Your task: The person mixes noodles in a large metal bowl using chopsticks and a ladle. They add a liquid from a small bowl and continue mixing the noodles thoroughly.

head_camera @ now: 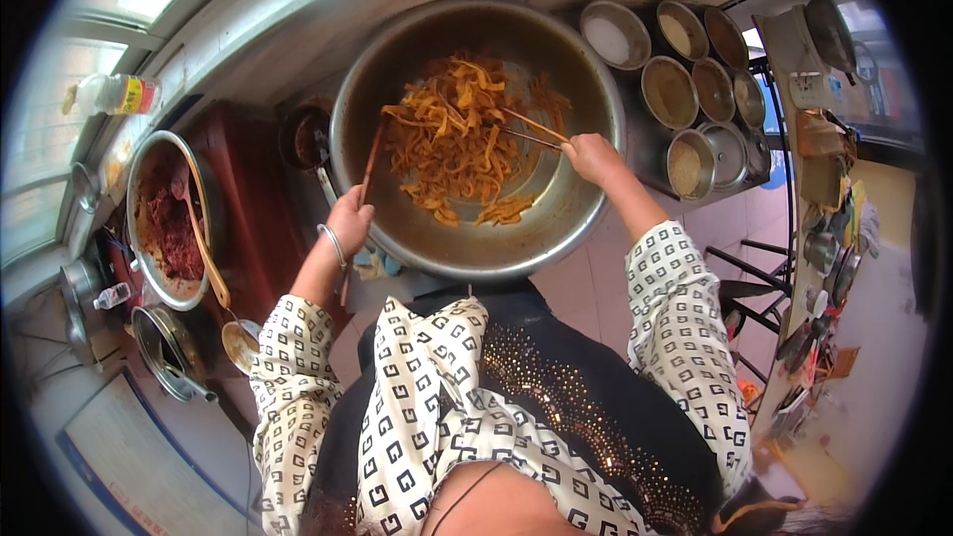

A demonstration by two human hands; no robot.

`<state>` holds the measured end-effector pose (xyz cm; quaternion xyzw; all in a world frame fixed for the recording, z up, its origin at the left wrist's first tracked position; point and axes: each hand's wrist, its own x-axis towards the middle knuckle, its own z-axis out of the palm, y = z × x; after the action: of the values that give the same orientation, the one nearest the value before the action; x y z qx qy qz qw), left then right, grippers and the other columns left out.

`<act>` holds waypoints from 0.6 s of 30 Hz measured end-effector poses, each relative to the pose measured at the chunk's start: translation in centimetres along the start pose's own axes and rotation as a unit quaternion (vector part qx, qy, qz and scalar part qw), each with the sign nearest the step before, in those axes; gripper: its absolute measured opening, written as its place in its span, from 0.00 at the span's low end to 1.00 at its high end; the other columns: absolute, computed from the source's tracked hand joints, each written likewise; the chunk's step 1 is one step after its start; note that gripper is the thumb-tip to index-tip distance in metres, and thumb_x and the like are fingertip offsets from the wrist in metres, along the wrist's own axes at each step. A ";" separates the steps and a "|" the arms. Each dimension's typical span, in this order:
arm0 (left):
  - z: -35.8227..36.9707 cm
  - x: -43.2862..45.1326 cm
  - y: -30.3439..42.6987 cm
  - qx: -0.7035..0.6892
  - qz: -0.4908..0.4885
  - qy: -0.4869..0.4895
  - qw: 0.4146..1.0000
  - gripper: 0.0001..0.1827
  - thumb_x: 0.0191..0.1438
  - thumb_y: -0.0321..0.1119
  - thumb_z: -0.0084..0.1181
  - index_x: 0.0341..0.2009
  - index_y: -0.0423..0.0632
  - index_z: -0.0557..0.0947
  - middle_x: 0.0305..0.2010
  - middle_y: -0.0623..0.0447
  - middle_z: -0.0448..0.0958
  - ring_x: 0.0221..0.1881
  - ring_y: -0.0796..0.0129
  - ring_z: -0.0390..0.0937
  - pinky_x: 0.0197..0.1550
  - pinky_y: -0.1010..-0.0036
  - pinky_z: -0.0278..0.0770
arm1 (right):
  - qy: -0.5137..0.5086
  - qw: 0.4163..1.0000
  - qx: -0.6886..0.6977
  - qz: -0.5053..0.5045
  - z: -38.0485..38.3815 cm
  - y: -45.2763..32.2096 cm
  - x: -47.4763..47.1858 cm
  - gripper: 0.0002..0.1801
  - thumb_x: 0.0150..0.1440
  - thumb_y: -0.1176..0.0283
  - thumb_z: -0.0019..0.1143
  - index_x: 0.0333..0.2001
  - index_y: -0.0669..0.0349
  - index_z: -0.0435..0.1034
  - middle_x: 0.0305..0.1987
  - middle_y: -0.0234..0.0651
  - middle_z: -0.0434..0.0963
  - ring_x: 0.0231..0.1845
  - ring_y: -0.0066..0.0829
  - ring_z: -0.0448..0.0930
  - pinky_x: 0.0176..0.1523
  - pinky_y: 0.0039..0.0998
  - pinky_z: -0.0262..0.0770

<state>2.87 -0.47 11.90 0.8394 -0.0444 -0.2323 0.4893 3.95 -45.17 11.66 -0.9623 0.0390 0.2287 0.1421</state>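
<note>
A large metal basin [476, 262] stands before me with a heap of orange-brown food strips [454, 141] in it, coated in seasoning. My left hand [350, 219] is closed around a reddish-brown wooden stick [374, 152], its upper end at the left side of the heap. A metal bangle [333, 244] circles that wrist. Over the basin's right rim, my right hand [593, 158] grips a pair of chopsticks [532, 126], slightly spread, with their far ends among the strips. Some strips lie apart from the heap along the basin's right inner wall.
Several metal bowls [668, 93] of powders and grains stand at the right. To the left are a basin [136, 201] of dark red paste with a wooden-handled ladle [205, 249], a small pan [304, 138] and a lidded pot [165, 350]. Shelving stands far right.
</note>
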 end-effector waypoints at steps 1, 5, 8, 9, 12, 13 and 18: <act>-0.7 -0.6 -0.7 0.109 -0.027 0.019 0.993 0.21 0.48 0.23 0.43 0.50 0.38 0.72 0.41 0.38 0.77 0.43 0.52 0.76 0.49 0.69 0.71 | -0.026 0.999 0.001 -0.043 -0.7 -0.2 -0.8 0.19 0.58 0.59 0.43 0.34 0.63 0.75 0.37 0.51 0.76 0.42 0.51 0.76 0.45 0.45 0.72; 0.1 -1.8 -2.1 0.222 -0.087 -0.135 0.962 0.22 0.47 0.24 0.42 0.49 0.37 0.72 0.42 0.34 0.76 0.47 0.48 0.74 0.49 0.65 0.70 | -0.095 0.992 -0.070 0.038 -0.7 -0.5 -3.4 0.20 0.58 0.59 0.43 0.34 0.65 0.75 0.37 0.52 0.76 0.41 0.49 0.77 0.45 0.43 0.72; 3.3 -2.2 -1.8 0.161 -0.099 -0.196 0.962 0.22 0.48 0.24 0.42 0.50 0.36 0.71 0.43 0.35 0.76 0.48 0.48 0.74 0.50 0.66 0.69 | -0.112 0.992 -0.052 0.010 2.0 -0.9 -3.5 0.20 0.58 0.61 0.42 0.32 0.68 0.74 0.38 0.54 0.76 0.41 0.50 0.77 0.46 0.43 0.72; 4.3 -2.4 -1.5 0.089 -0.135 -0.217 0.963 0.22 0.48 0.24 0.43 0.50 0.36 0.71 0.43 0.35 0.76 0.47 0.48 0.74 0.50 0.67 0.69 | -0.083 0.995 -0.051 0.019 3.0 -1.1 -3.3 0.20 0.59 0.61 0.42 0.33 0.67 0.75 0.38 0.54 0.76 0.41 0.50 0.77 0.46 0.43 0.72; 4.3 -4.8 -0.7 0.116 -0.079 -0.133 0.981 0.20 0.49 0.26 0.45 0.50 0.38 0.72 0.40 0.36 0.76 0.44 0.47 0.75 0.47 0.66 0.71 | -0.049 0.998 0.044 0.000 4.6 -1.6 -2.5 0.21 0.60 0.59 0.42 0.33 0.67 0.75 0.36 0.54 0.76 0.40 0.51 0.77 0.45 0.44 0.71; 3.6 -6.0 -0.6 0.120 -0.072 -0.114 0.984 0.20 0.50 0.26 0.45 0.50 0.39 0.72 0.40 0.36 0.76 0.44 0.46 0.75 0.46 0.65 0.71 | -0.055 0.997 0.032 0.036 4.6 -1.8 -2.2 0.22 0.60 0.59 0.42 0.34 0.67 0.75 0.36 0.54 0.76 0.40 0.51 0.77 0.45 0.44 0.71; 1.5 -8.6 -3.2 0.150 -0.101 -0.003 0.983 0.19 0.54 0.32 0.47 0.52 0.45 0.71 0.38 0.33 0.75 0.44 0.39 0.72 0.46 0.58 0.70 | -0.070 0.997 0.012 0.009 3.7 -4.9 -1.1 0.22 0.61 0.58 0.41 0.36 0.67 0.74 0.38 0.54 0.76 0.40 0.51 0.76 0.44 0.44 0.72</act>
<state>-5.90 2.61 11.54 0.9029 0.0052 -0.2735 0.3317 2.10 -39.35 10.25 -0.9417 0.0406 0.2963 0.1539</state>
